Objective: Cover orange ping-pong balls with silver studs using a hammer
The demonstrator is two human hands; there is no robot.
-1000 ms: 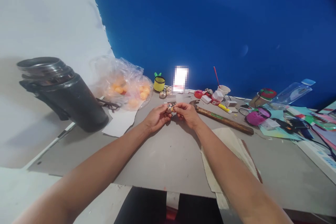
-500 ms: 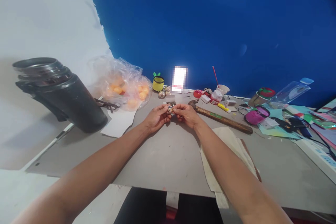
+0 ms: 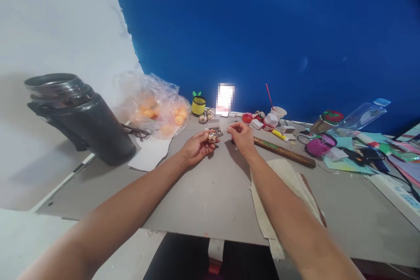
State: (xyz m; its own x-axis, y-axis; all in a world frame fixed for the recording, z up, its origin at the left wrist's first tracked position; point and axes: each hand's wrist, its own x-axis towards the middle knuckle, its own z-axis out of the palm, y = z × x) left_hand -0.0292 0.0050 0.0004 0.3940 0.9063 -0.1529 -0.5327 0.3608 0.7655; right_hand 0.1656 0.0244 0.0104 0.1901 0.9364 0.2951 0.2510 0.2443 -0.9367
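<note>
A small shiny patterned ball (image 3: 212, 138) sits between the thumb and fingers of my left hand (image 3: 197, 148), above the middle of the table. Just beyond it lies a small open box (image 3: 215, 131) with metallic contents. To the right, my right hand (image 3: 242, 137) is raised over the table, thumb and forefinger pinched together; whatever is between them is too small to make out. The wooden handle of a hammer (image 3: 284, 151) runs out to the right from behind my right hand, which hides its head.
A large black flask (image 3: 88, 118) stands at left, beside a plastic bag of orange fruit (image 3: 154, 111). Similar shiny balls (image 3: 203, 118) lie near a yellow pot (image 3: 198, 105). A cloth (image 3: 267, 197) lies under my right forearm. Papers and a power strip (image 3: 395, 194) are at right.
My right hand has come away from the ball and moved right, now covering the hammer head. The ball remains in my left hand, and the small box behind it shows more.
</note>
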